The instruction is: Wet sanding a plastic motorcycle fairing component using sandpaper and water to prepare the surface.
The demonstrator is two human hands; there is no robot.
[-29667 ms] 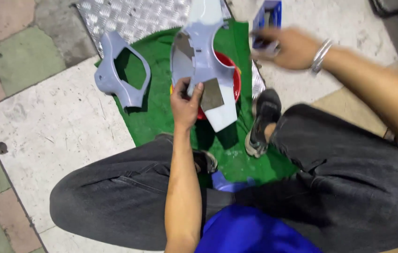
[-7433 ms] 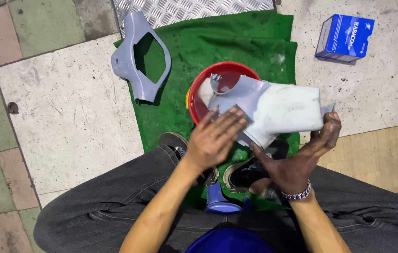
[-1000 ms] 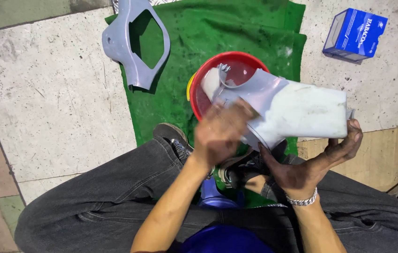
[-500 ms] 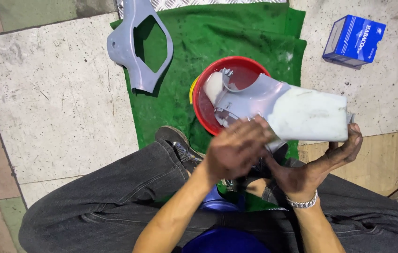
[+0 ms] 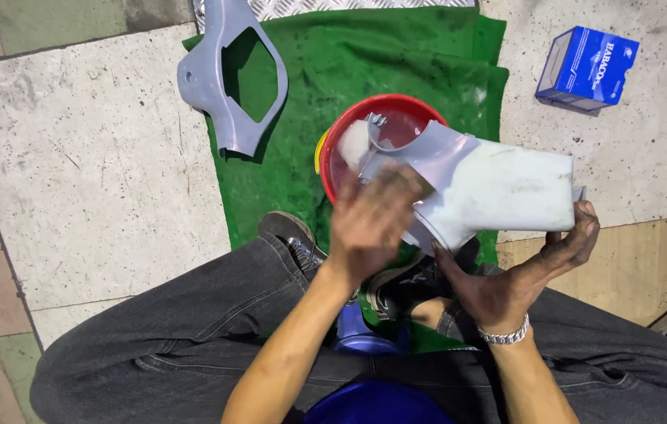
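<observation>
Two grey panels: right hand (image 5: 506, 286) grips one (image 5: 490, 188) over the red bucket (image 5: 333, 149), left hand (image 5: 369, 220) flat, blurred on it; other panel (image 5: 223, 86) on mat (image 5: 365, 63).

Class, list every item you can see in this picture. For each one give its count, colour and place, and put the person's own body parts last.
Body panel: one, grey-white, held over the basin.
Basin: one, red, on the mat.
Mat: one, green, on the floor.
Cut-out panel: one, grey, at the mat's left edge.
Box: one, blue, upper right on the floor.
Shoes: dark, on the mat.
Left hand: blurred, on the body panel.
Right hand: bracelet at wrist, gripping the body panel from below.
</observation>
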